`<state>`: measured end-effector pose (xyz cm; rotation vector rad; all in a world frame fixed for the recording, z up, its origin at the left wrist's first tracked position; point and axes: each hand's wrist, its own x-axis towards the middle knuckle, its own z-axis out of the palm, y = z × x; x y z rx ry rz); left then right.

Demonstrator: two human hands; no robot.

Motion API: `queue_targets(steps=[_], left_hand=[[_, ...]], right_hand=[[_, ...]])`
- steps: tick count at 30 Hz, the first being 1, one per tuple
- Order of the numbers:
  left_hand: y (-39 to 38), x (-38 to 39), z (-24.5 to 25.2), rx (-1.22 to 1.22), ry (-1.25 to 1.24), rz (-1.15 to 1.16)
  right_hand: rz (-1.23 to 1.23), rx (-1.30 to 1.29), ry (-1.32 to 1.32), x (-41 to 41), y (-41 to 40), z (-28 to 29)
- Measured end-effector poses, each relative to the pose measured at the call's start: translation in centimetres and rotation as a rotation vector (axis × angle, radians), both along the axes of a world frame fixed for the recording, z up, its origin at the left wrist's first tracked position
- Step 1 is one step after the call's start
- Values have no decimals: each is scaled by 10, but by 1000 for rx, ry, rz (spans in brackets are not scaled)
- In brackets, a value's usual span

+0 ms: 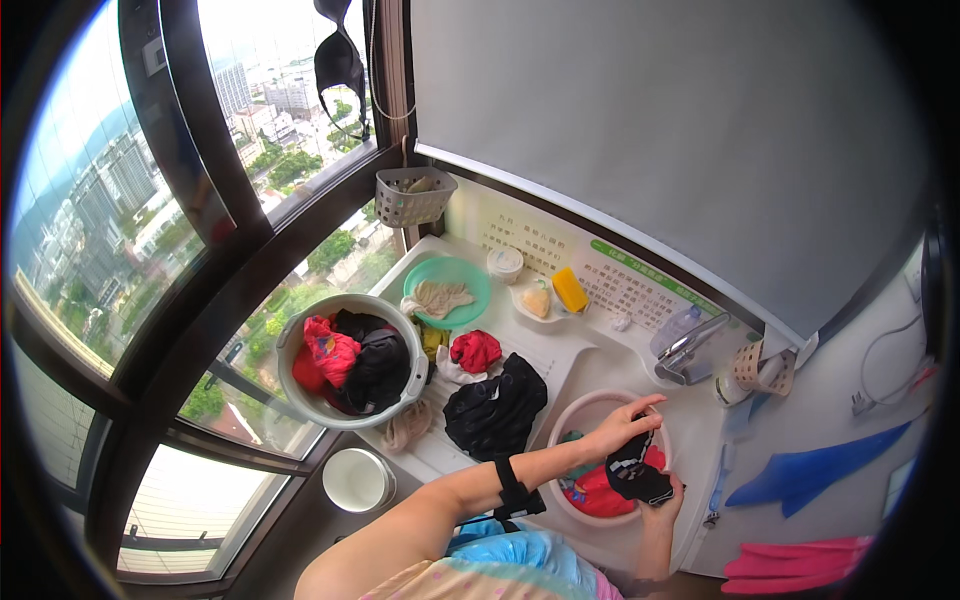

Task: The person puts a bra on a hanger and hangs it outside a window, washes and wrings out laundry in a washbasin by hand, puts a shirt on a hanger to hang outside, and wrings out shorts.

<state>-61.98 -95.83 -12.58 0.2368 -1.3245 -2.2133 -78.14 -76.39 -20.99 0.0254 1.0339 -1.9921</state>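
Note:
A black sock with a white-and-grey pattern (634, 469) is stretched between my hands above a pale pink basin (556, 431). My left hand (626, 429) grips its upper end, with the index finger extended. Lower down, my right hand (664, 501) holds the other end near the basin's right rim. Red clothing (604, 493) with a coloured print lies in the basin, and a green cloth (576, 454) shows at its left side. My left forearm partly covers the basin's front left.
On the ribbed washboard left of the basin lie black clothing (495, 409) and a red garment (476, 351). A grey bucket (289, 375) of clothes stands beyond, near a green bowl (480, 289). A chrome faucet (686, 349) rises behind the basin; a yellow sponge (570, 290) sits on the ledge.

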Motion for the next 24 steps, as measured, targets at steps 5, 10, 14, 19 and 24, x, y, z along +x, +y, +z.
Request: queue_targets(steps=[5, 10, 14, 19, 24], left_hand=[[-10, 18, -2, 378, 133, -158], [-5, 20, -17, 517, 187, -225], [14, 18, -36, 502, 90, -431], [31, 35, -21, 324, -132, -963], [35, 27, -38, 556, 27, -952]], right_hand=[[-66, 95, 473, -15, -34, 90], [31, 52, 701, -18, -58, 161], [124, 52, 1002, -4, -82, 209], [300, 47, 1278, 16, -92, 251], [555, -186, 1652, 51, -82, 272]])
